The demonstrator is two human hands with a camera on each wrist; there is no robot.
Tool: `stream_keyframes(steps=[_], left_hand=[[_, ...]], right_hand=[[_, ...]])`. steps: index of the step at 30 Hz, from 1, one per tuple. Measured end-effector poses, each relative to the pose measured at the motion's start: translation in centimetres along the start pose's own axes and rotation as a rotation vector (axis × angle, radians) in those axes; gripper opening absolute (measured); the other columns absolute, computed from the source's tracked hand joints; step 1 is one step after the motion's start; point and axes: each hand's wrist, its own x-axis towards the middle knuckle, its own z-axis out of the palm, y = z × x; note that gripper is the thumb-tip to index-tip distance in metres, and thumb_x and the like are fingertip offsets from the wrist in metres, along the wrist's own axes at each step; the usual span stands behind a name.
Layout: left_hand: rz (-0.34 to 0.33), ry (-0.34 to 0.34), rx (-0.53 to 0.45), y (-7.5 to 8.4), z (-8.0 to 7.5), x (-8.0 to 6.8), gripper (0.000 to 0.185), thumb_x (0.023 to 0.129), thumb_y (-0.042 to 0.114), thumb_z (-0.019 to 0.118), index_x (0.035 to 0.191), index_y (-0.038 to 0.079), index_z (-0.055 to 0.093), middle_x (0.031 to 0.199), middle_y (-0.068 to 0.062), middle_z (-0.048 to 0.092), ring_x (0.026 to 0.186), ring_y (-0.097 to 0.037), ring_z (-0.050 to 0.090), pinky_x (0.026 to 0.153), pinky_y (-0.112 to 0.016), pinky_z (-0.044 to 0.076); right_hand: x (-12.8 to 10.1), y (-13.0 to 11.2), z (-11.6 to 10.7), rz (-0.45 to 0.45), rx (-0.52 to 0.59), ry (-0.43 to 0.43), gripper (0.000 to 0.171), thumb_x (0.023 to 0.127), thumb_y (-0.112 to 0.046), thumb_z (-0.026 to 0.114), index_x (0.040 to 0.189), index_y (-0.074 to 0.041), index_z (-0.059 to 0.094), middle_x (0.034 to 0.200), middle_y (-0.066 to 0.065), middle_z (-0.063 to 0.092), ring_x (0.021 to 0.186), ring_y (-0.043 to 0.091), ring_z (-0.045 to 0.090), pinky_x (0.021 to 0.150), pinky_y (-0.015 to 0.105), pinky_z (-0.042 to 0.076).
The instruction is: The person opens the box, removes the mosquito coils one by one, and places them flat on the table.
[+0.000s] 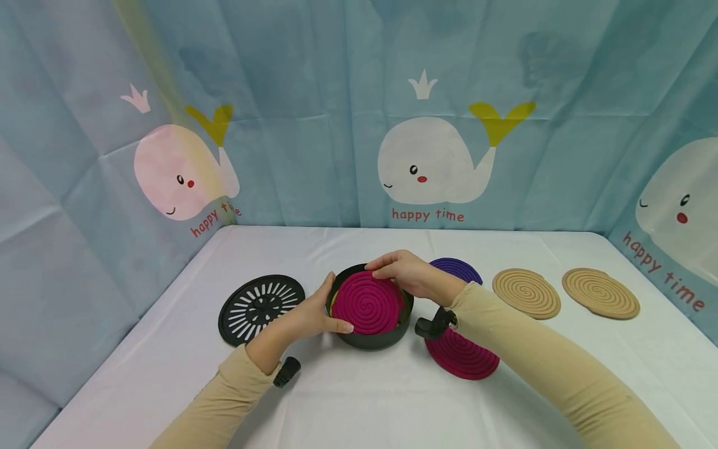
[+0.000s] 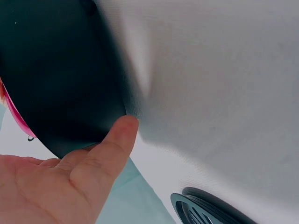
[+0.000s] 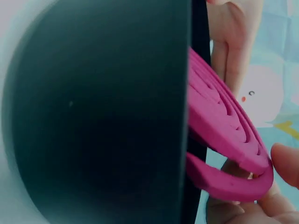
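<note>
A magenta spiral coil (image 1: 368, 304) lies tilted in the round black holder (image 1: 373, 340) at mid-table, its far edge raised above the rim. The right hand (image 1: 405, 272) pinches that raised edge; the left hand (image 1: 310, 312) cups the holder's left wall, thumb along the front. Outside it lie one more magenta coil (image 1: 464, 357), one purple coil (image 1: 459, 269), two tan coils (image 1: 526, 292) and one slotted black lid (image 1: 259, 307).
</note>
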Motion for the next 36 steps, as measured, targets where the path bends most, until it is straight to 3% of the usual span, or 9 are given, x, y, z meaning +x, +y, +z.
stream_keyframes(steps=[4,11,26,31,36], left_hand=[[-0.002,-0.002,0.004,0.1,0.0,0.0,0.117,0.080,0.026,0.082,0.155,0.002,-0.004,0.161,-0.017,0.006,0.145,-0.038,0.011,0.114,-0.055,0.018],[-0.001,-0.006,0.002,0.2,0.0,-0.1,0.116,0.081,0.025,0.082,0.155,0.002,-0.004,0.161,-0.017,0.005,0.145,-0.039,0.011,0.114,-0.055,0.017],[-0.010,0.030,0.006,0.1,0.3,0.0,0.117,0.079,0.025,0.083,0.155,0.002,-0.002,0.161,-0.016,0.008,0.145,-0.038,0.013,0.114,-0.054,0.019],[-0.011,0.044,-0.004,0.1,0.4,-0.2,0.115,0.079,0.023,0.083,0.155,0.002,-0.001,0.161,-0.016,0.009,0.145,-0.038,0.014,0.114,-0.054,0.020],[-0.014,0.050,-0.010,0.2,0.4,-0.4,0.113,0.081,0.021,0.081,0.156,0.003,-0.001,0.161,-0.016,0.007,0.145,-0.038,0.012,0.114,-0.055,0.019]], right_hand=[[-0.4,0.3,-0.1,-0.020,-0.038,-0.043,0.033,0.094,0.003,0.055,0.126,0.011,0.057,0.098,0.006,0.065,0.083,0.011,0.061,0.071,0.023,0.052],[-1.1,0.8,-0.3,-0.034,-0.048,-0.070,0.038,0.094,0.009,0.051,0.131,0.008,0.053,0.110,0.012,0.062,0.089,0.015,0.060,0.073,0.025,0.053],[-2.2,0.7,-0.8,-0.059,-0.037,0.015,0.041,0.095,0.007,0.051,0.136,0.004,0.051,0.125,0.017,0.062,0.099,0.016,0.061,0.082,0.028,0.052],[-3.0,-0.1,-1.4,-0.080,0.017,0.056,0.044,0.096,0.007,0.049,0.140,0.004,0.046,0.134,0.020,0.055,0.107,0.018,0.059,0.087,0.029,0.052],[-4.1,-0.7,-2.1,-0.093,0.042,0.102,0.047,0.097,0.008,0.047,0.143,0.003,0.042,0.141,0.021,0.048,0.109,0.022,0.057,0.083,0.027,0.051]])
